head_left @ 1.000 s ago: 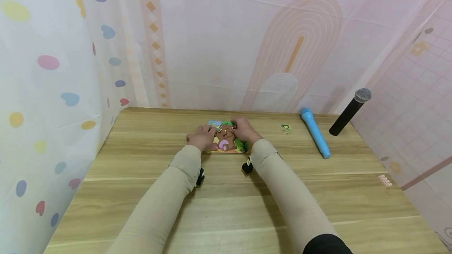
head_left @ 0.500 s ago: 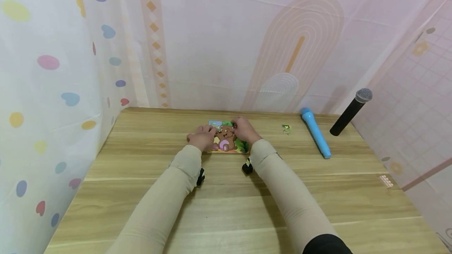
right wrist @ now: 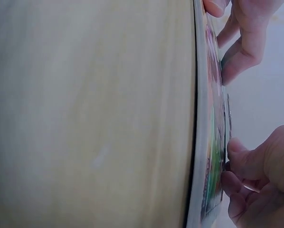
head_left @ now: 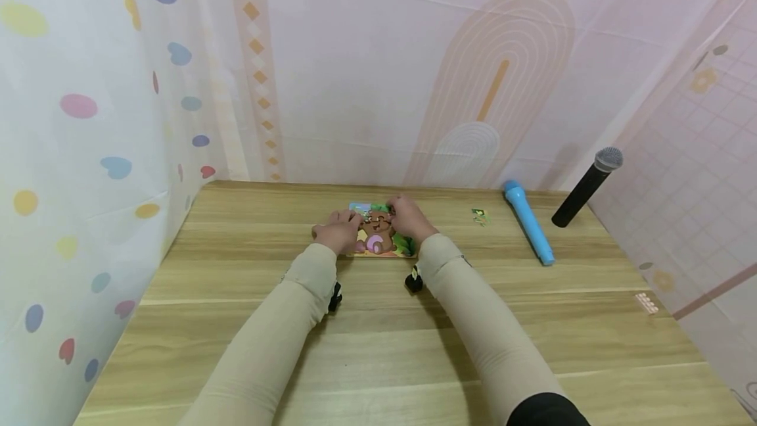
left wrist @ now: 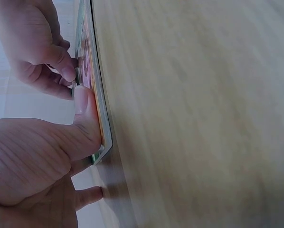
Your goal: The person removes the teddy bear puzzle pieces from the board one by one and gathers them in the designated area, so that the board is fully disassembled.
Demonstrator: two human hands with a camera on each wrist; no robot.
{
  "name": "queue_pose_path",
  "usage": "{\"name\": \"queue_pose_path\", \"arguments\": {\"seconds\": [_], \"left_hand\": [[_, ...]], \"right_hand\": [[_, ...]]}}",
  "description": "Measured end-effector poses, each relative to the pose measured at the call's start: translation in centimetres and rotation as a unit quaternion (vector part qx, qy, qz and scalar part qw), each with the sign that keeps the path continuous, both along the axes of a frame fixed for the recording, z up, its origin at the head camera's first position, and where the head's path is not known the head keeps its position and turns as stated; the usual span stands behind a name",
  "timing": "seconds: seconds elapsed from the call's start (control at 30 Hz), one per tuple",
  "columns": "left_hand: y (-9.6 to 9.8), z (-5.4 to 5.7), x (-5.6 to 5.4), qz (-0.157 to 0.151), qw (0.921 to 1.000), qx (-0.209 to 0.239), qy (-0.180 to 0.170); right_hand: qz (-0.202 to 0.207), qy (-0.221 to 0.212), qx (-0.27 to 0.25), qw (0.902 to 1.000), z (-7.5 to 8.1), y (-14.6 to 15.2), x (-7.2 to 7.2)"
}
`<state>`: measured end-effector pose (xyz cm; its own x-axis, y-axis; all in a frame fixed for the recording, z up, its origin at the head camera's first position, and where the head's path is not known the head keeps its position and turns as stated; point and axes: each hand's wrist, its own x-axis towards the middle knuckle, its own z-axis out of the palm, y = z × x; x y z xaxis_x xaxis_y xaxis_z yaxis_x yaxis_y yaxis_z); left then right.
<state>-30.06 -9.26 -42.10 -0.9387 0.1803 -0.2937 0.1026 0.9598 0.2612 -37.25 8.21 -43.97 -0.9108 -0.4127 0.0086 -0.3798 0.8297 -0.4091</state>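
Right wrist: right fingers pinch piece; left fingers, parted, touch board.

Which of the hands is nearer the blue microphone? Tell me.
Right: the right hand is at the right side of the bear board, left of the blue microphone. The left hand is farther, at the board's left.

Desk is leaving room well left of puzzle; blue mic and black mic are blocking right, curtain behind.

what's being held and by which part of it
Right hand pinches a thin puzzle piece by its right edge; left hand only rests on the puzzle board.
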Motion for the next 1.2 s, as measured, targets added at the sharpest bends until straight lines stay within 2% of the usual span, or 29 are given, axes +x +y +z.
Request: {"name": "queue_pose_path", "arguments": {"seconds": [0.27,0.5,0.8,0.97,1.2], "left_hand": [[0.0,0.1,0.0,0.001,1.0,0.005,-0.006],[-0.2,0.1,0.0,-0.001,0.9999,0.007,-0.009],[-0.1,0.1,0.1,-0.002,0.9999,0.011,-0.006],[-0.2,0.0,0.2,-0.002,0.9999,0.014,-0.002],[-0.2,-0.4,0.0,0.0,0.9999,0.013,-0.003]], "right_hand": [[-0.016,-0.012,0.003,0.9998,0.5,1.8,-0.1],[-0.049,-0.025,-0.038,0.9978,0.7,4.7,-0.4],[-0.088,-0.049,-0.034,0.9943,0.5,8.8,-0.5],[-0.104,-0.035,-0.025,0.9936,0.3,10.9,-0.7],[-0.12,-0.037,-0.036,0.9915,0.6,12.9,-0.5]]}}
